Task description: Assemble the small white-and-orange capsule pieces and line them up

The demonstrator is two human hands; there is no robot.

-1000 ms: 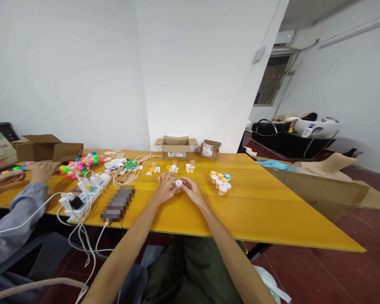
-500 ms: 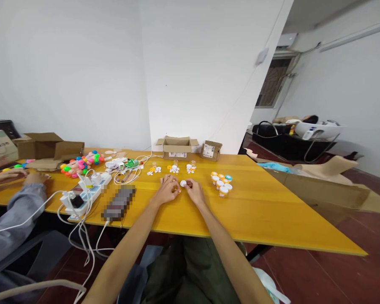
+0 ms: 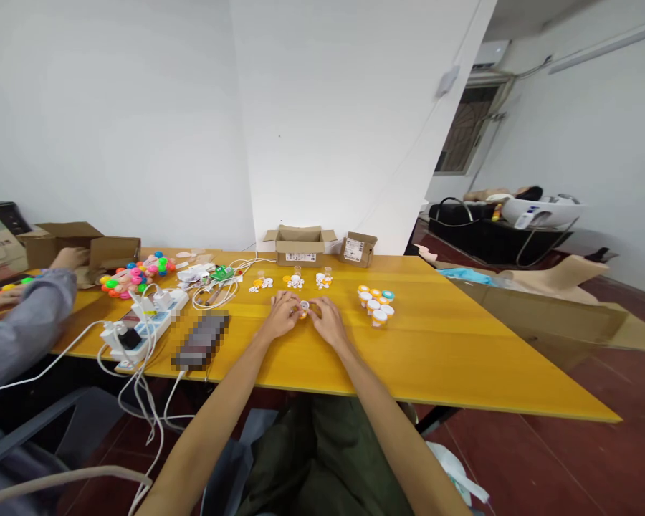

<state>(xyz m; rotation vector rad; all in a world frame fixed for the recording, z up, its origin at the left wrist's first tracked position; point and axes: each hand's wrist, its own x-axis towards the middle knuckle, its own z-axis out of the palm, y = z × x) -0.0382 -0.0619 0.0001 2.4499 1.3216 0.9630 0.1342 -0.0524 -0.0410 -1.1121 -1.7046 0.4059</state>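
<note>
My left hand [image 3: 283, 315] and my right hand [image 3: 325, 319] meet over the yellow table [image 3: 451, 351], fingers curled together around a small orange bottle with a white cap [image 3: 304, 308]. Both hands touch it. To the right stands a cluster of several small orange bottles with white caps [image 3: 377, 302]. Behind my hands lie three little piles of white and orange small parts [image 3: 294, 282].
Two open cardboard boxes [image 3: 299, 245] sit at the wall. A white power strip with cables [image 3: 140, 324] and a dark phone [image 3: 200, 340] lie left. Colourful balls [image 3: 134, 272] sit further left, where another person's grey sleeve [image 3: 24, 322] reaches.
The white cap, held apart in my right fingers half a second ago, is now back between both hands at the bottle. The other person's arm has risen towards the box on the left.
</note>
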